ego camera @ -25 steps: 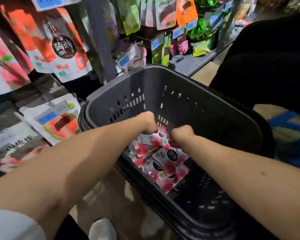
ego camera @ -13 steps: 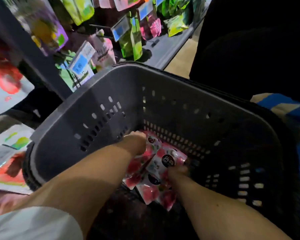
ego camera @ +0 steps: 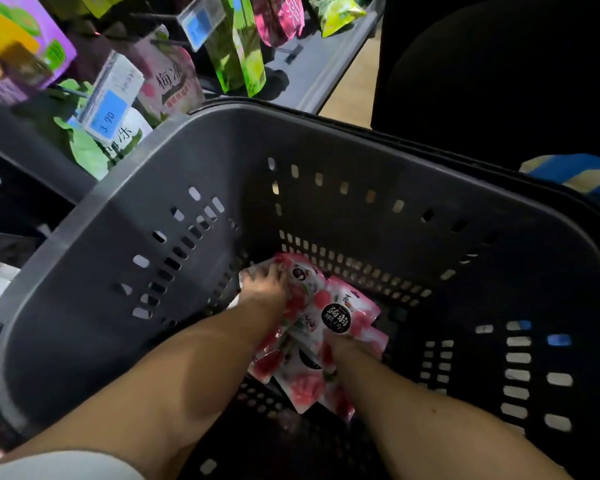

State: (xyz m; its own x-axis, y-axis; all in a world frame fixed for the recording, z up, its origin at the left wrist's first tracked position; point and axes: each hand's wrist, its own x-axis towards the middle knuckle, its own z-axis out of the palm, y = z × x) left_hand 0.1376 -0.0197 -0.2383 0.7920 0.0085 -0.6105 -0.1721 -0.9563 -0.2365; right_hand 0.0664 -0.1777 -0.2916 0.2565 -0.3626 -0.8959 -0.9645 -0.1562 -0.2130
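A bunch of several pink and white snack pouches [ego camera: 336,315] with black round labels lies low inside a grey plastic shopping basket [ego camera: 174,168], near its perforated floor. My left hand [ego camera: 267,284] grips the bunch at its far left end, fingers curled over the pouch tops. My right hand [ego camera: 343,348] holds the near right side of the bunch, and the pouches hide most of its fingers. Both forearms reach down into the basket from the lower edge.
Store shelves at the upper left hold hanging snack packs [ego camera: 239,46] in green, pink and purple, with blue price tags [ego camera: 108,116]. A person in dark clothing [ego camera: 499,64] stands beyond the basket's far right rim. A strip of tan floor [ego camera: 350,95] shows between the two.
Both hands have carried the pouches from rim height down to the basket's floor. The view has tilted down and closer to the basket.
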